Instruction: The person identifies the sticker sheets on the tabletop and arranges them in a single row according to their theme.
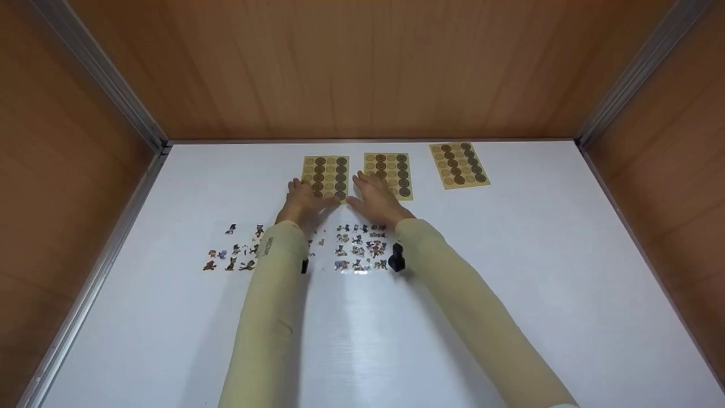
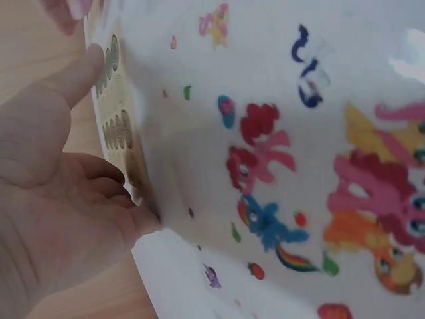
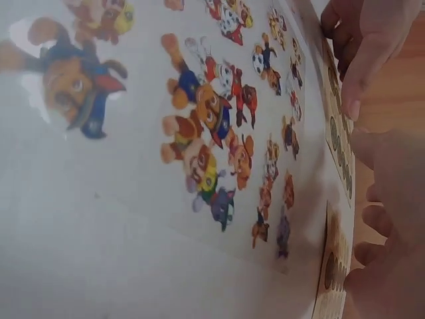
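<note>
My left hand [image 1: 304,203] rests over the lower left part of a yellow sheet of round stickers [image 1: 331,170], thumb stretched toward its near right corner. In the left wrist view, that hand's fingertips [image 2: 147,220] touch down by the sheet's edge. Beside it, my right hand [image 1: 376,199] lies over the lower left part of a second yellow sticker sheet [image 1: 402,175], its thumb pointing to the first sheet. Both hands have relaxed fingers and seem to pinch nothing. Part of each sheet is hidden under them.
A third yellow sticker sheet [image 1: 460,165] lies tilted at the back right. Nearer are clear sheets of cartoon stickers: paw-dog figures [image 1: 358,249] and ponies [image 2: 265,149], partly under the left forearm. A wooden wall [image 1: 362,68] bounds the white table [image 1: 538,272] behind.
</note>
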`<state>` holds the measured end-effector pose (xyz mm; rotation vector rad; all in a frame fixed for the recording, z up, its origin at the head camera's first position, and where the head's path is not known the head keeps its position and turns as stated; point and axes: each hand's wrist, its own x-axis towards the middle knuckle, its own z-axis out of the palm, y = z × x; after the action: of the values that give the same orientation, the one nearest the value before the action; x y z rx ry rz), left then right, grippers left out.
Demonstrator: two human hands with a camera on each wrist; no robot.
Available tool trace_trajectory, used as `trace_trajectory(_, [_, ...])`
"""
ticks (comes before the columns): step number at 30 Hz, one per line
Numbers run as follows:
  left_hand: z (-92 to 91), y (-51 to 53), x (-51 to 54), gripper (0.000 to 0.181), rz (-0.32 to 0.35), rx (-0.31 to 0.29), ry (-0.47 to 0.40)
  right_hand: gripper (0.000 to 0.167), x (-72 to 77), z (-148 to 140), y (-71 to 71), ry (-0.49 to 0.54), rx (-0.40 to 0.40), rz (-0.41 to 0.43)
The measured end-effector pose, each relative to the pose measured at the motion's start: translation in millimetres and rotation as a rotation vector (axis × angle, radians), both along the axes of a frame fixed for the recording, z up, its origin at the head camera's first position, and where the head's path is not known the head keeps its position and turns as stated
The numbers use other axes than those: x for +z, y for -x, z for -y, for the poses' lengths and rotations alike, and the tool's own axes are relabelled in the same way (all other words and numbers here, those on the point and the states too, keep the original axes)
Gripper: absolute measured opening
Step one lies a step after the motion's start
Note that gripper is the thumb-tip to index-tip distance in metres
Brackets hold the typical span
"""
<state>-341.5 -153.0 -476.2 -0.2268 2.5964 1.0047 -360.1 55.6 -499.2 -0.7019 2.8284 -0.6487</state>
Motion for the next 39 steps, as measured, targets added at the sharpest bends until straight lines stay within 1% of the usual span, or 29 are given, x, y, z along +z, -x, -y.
trace_trajectory(3, [0.7, 1.4, -0.3, 0.108, 0.014, -0.029, -0.023, 0.064, -3.3, 2, 0.6, 0.007, 0.012, 0.007])
trace_trajectory(4, [1.2, 1.7, -0.4, 0.107, 0.021, -0.027, -0.028, 0.062, -4.1, 2, 0.5, 0.010, 0.024, 0.020])
trace_trajectory(6, [2.5, 1.6, -0.4, 0.104, 0.032, 0.002, -0.044, 0.061, -5.8, 3, 0.8, 0.027, 0.059, 0.054])
trace_trajectory(8, [4.0, 0.2, -0.4, 0.100, 0.033, 0.034, -0.040, 0.063, -7.4, 5, 0.4, 0.042, 0.094, 0.101])
trace_trajectory(11, [3.6, -1.8, -1.1, 0.097, 0.008, 0.061, -0.019, 0.067, -8.4, 6, 0.2, 0.016, 0.126, 0.144])
trace_trajectory(14, [1.3, -4.0, -1.5, 0.091, -0.029, 0.069, -0.034, 0.069, -8.3, 6, 0.0, -0.001, 0.124, 0.156])
trace_trajectory(16, [0.8, -5.0, -1.7, 0.085, -0.042, 0.065, -0.041, 0.070, -7.5, 6, -0.1, -0.003, 0.119, 0.157])
trace_trajectory(19, [2.2, -5.6, -1.6, 0.080, -0.042, 0.031, -0.031, 0.071, -6.5, 5, 0.2, 0.013, 0.112, 0.176])
trace_trajectory(22, [5.8, -3.1, -1.0, 0.086, -0.032, -0.053, 0.037, 0.072, -6.9, 5, 0.9, 0.023, 0.122, 0.202])
trace_trajectory(26, [10.1, 3.2, 0.3, 0.099, 0.023, -0.138, 0.107, 0.074, -8.5, 6, 2.0, 0.031, 0.131, 0.223])
trace_trajectory(29, [10.2, 5.2, 0.4, 0.103, 0.073, -0.143, 0.100, 0.073, -9.2, 5, 2.1, 0.025, 0.116, 0.219])
trace_trajectory(32, [7.9, 3.9, -0.1, 0.106, 0.091, -0.134, 0.092, 0.072, -9.1, 4, 1.3, 0.013, 0.108, 0.209])
trace_trajectory(34, [6.2, 2.9, -0.6, 0.109, 0.085, -0.130, 0.101, 0.072, -9.4, 5, 1.2, 0.015, 0.105, 0.203])
trace_trajectory(39, [3.9, 0.8, 1.1, 0.111, 0.046, -0.123, 0.146, 0.071, -9.1, 7, 0.8, 0.033, 0.102, 0.199])
